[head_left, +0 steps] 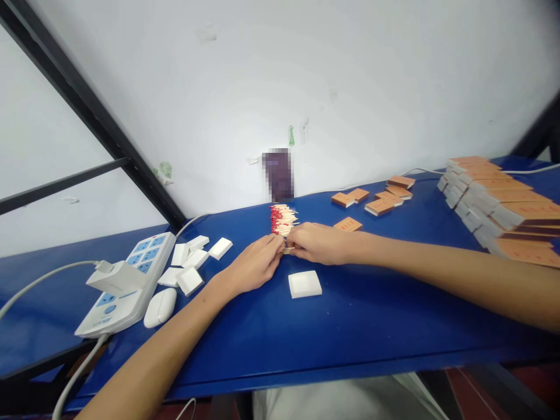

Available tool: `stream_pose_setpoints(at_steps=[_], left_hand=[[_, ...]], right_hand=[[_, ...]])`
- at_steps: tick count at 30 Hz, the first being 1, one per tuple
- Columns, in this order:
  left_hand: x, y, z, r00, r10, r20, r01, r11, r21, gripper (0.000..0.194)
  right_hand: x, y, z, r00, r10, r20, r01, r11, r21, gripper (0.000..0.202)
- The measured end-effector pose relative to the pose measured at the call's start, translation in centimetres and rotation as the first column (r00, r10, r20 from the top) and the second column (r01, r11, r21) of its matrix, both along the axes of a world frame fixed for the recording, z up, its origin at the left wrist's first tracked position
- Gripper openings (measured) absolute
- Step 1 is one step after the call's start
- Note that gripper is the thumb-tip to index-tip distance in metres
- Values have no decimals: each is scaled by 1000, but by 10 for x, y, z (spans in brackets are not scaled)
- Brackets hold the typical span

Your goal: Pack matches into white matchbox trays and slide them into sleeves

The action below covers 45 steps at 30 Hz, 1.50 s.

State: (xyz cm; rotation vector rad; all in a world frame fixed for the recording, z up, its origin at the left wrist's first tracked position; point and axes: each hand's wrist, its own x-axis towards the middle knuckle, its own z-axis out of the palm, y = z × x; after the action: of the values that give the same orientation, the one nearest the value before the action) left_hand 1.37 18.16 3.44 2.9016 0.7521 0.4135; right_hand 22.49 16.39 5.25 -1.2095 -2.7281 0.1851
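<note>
My left hand (256, 262) and my right hand (321, 244) meet over the middle of the blue table. Both have their fingers closed around a few matchsticks (287, 251), whose pale wood shows between the fingertips. Just beyond the fingers lies a loose pile of red-headed matches (283, 220), heads to the left. A white matchbox tray (305, 284) rests on the table on the near side of my hands. Behind my right hand is an orange matchbox sleeve (348, 224). The fingertips partly hide what they grip.
Several white trays (196, 258) lie at left beside a white earbud case (160, 307) and a power strip (151, 256) with a charger (117, 279). Orange matchboxes (385, 203) lie scattered at back right, and a tall stack of them (503, 201) stands far right. A wall rises behind.
</note>
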Motion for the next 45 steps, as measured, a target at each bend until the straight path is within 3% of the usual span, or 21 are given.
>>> stream_pose_setpoints(at_steps=[8, 14, 24, 31, 45], left_hand=[[2, -1, 4, 996, 46, 82, -43, 998, -36, 14], [-1, 1, 6, 998, 56, 42, -54, 998, -36, 13], [2, -7, 7, 989, 72, 132, -62, 995, -82, 13], [5, -5, 1, 981, 102, 166, -101, 995, -11, 19], [-8, -6, 13, 999, 47, 18, -46, 999, -10, 6]], right_hand=[[-1, -6, 12, 989, -53, 138, 60, 997, -46, 14], [2, -8, 20, 985, -31, 170, 39, 998, -47, 17], [0, -5, 7, 988, -72, 140, 67, 997, 37, 16], [-5, -9, 10, 992, -56, 112, 55, 998, 12, 14], [4, -4, 12, 993, 81, 81, -75, 994, -74, 15]])
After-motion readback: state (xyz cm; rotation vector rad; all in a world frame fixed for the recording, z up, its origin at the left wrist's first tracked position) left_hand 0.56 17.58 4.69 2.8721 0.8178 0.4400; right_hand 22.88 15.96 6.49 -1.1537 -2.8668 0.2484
